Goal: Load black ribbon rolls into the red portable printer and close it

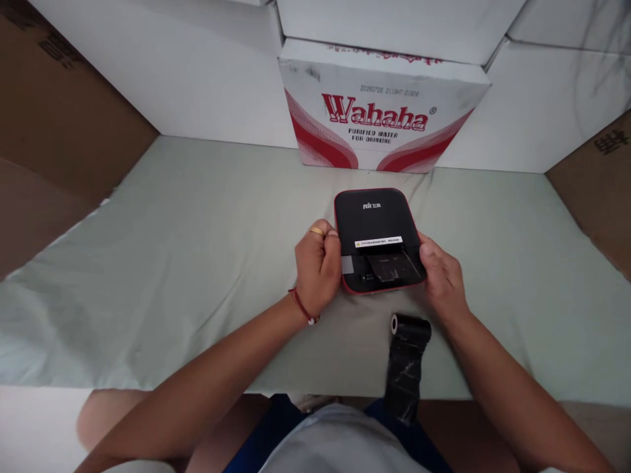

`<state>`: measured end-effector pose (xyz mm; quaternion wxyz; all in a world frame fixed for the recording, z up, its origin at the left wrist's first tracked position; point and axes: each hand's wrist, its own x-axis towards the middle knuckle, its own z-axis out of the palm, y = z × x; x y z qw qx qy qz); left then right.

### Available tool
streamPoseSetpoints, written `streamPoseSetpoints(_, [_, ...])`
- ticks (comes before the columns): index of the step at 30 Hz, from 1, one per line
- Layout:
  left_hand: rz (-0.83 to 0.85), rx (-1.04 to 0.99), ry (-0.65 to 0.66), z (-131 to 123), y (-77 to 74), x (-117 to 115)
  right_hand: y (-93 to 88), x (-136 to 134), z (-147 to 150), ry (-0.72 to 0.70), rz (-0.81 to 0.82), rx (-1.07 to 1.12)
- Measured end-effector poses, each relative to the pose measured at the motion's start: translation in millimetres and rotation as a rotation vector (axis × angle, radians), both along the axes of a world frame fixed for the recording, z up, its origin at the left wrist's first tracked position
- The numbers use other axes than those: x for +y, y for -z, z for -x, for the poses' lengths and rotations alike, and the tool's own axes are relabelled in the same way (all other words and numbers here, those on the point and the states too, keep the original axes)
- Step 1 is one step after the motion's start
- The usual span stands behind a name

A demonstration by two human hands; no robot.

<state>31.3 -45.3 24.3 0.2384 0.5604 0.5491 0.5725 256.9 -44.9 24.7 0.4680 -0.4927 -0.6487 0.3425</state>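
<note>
A flat black printer-like device (pixel 374 217) with rounded corners and a red rim sits before me over the cloth. My left hand (pixel 320 263), wearing a gold ring and a red wrist cord, is closed at its left edge. My right hand (pixel 444 276) grips the right edge, thumb near the top and the other fingers mostly hidden. A piece of dark film (pixel 394 267) lies at the slot, below a white warning label (pixel 378 242). Nearer to me, a black film roll (pixel 413 328) rests on the cloth, its wrinkled tail hanging over the front edge.
Pale green cloth (pixel 162 263) covers the table, which ends just above my lap. At the back stands a white and red water carton (pixel 384 118) against white boxes (pixel 211 72). Brown cardboard flanks the left (pixel 64 118) and right (pixel 601 190) sides.
</note>
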Motion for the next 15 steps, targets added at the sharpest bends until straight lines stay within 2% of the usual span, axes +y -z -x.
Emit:
streamPoseSetpoints(2, [-0.065,0.043,-0.005,4,-4.9,-4,-0.4,-3,2,0.05,-0.02,-0.043])
streamPoseSetpoints(4, [-0.207,0.104,0.008,4,-5.7,-12,-0.3,-6,3,0.088,-0.05,-0.076])
streamPoseSetpoints(6, [-0.323,0.154,0.013,0,-1.2,-20,0.2,-7,4,0.096,-0.087,-0.102])
streamPoseSetpoints(8, [-0.345,0.149,-0.018,-5,6.9,-23,1.1,-8,5,0.091,-0.126,-0.131])
streamPoseSetpoints(11, [-0.373,0.079,0.006,-10,17.8,-15,3.4,-9,6,0.107,-0.196,-0.203])
streamPoseSetpoints(15, [-0.441,0.079,0.069,-6,21.4,-1,4.6,-12,9,0.132,-0.275,-0.277])
